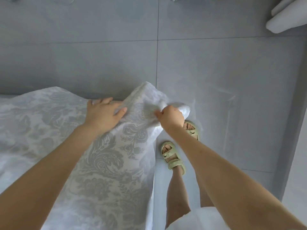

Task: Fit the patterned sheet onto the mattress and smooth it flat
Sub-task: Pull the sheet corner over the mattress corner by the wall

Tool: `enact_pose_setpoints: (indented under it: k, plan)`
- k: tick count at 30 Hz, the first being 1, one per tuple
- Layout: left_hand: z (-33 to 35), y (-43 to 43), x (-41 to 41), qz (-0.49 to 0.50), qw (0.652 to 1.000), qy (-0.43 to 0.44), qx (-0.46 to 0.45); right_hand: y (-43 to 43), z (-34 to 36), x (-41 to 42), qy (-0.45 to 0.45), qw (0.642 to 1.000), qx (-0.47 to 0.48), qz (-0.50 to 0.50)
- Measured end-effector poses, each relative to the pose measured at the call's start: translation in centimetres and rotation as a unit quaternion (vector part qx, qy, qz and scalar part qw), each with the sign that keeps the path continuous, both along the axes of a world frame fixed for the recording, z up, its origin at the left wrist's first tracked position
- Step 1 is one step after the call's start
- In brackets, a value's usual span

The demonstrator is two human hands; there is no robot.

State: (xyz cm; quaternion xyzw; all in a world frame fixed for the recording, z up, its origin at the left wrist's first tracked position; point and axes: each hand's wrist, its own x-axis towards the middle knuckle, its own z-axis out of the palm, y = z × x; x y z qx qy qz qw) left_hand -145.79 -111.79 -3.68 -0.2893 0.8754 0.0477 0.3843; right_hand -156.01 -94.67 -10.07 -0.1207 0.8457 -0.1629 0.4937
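From nine o'clock, the patterned sheet [69,130] already covers the mattress top, though wrinkled. The left hand [103,113] presses it open-fingered beside the corner; at three o'clock the right hand [170,118], fist closed, grips the bunched corner, apparently not yet tucked.

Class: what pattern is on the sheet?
Grey floral damask on white, on the sheet; head view.

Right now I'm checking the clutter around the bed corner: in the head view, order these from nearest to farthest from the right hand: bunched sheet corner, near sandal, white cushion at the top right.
1. Bunched sheet corner, held in the right hand.
2. Near sandal, below it on the floor.
3. White cushion, far top right.
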Motion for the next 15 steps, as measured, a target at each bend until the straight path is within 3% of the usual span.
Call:
enact_pose_setpoints:
  k: [2, 6, 11, 15]
  plan:
    - [0.5, 0.1, 2.1, 0.015, 0.999, 0.036, -0.007, -0.2, 0.5, -1.5, 0.062, 0.996, 0.016, 0.067]
    - [2.8, 1.2, 4.8, 0.115, 0.977, 0.177, -0.029, -0.7, 5.2, -3.4, 0.164, 0.977, -0.050, 0.125]
    - [7.0, 3.6, 8.9, 0.283, 0.923, 0.255, -0.051, -0.9, 11.9, -0.1, 0.140, 0.955, -0.095, 0.243]
    - [11.8, 6.7, 14.9, 0.380, 0.874, 0.282, -0.108, -0.5, 16.5, 5.2, 0.116, 0.913, -0.111, 0.376]
